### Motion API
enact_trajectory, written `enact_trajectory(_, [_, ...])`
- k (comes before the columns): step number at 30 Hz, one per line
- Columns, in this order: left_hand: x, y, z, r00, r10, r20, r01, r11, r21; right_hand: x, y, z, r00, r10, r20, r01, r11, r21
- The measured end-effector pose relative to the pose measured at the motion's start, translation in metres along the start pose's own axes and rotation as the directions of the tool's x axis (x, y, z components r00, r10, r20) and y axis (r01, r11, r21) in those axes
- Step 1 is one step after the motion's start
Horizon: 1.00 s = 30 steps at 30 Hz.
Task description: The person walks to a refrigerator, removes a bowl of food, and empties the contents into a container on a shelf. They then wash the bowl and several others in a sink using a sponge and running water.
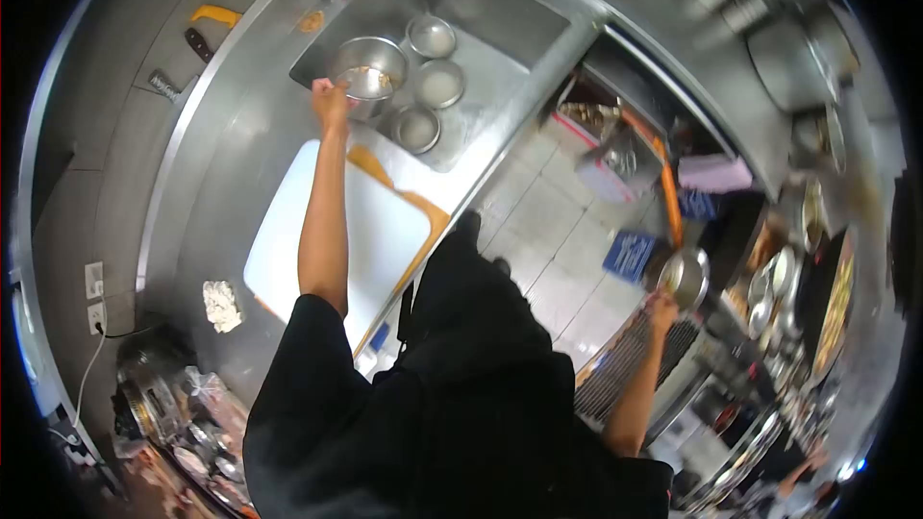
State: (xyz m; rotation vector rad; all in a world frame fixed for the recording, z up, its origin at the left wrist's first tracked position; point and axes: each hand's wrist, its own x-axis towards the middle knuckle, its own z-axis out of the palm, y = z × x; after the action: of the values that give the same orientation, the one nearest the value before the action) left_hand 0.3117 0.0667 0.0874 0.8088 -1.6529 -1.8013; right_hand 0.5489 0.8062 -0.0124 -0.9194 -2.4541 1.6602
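Note:
Over the steel sink (476,130), my left hand (330,96) has its fingers closed at the near-left rim of a large metal bowl (385,56). What exactly the fingers pinch is too small to tell. Three smaller round metal bowls (440,85) stand in the sink beside the large one. On the right, my right hand (661,308) is wrapped round the edge or handle of a metal pot (686,277), held out over the floor beside the stove side. A white cutting board (375,231) lies below my left forearm, partly on a brown board (428,210).
A crumpled white cloth (222,307) lies on the counter at left. Knives (200,44) hang on the wall edge. Boxes (615,163) and an orange pole (670,197) are under the right counter. Another person's arm (806,466) shows at lower right.

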Motion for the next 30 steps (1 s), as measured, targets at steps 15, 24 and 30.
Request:
enact_trajectory(15, [0.150,-0.094,0.088,0.995,-0.066,-0.074,0.057,0.992,-0.113,0.082,-0.571,0.738,-0.349,-0.726,0.592,0.908,-0.106,0.405])
enact_trajectory(24, [0.132,-0.120,0.026,0.971,-0.174,-0.162,0.144,0.973,-0.178,0.147,-0.529,0.792,-0.124,-0.130,0.984,0.928,-0.367,0.068])
enact_trajectory(30, [0.138,-0.209,0.040,0.909,-0.131,-0.395,0.075,0.985,-0.153,0.235,-0.393,0.817,-0.168,-0.028,0.985,0.981,-0.105,0.164])
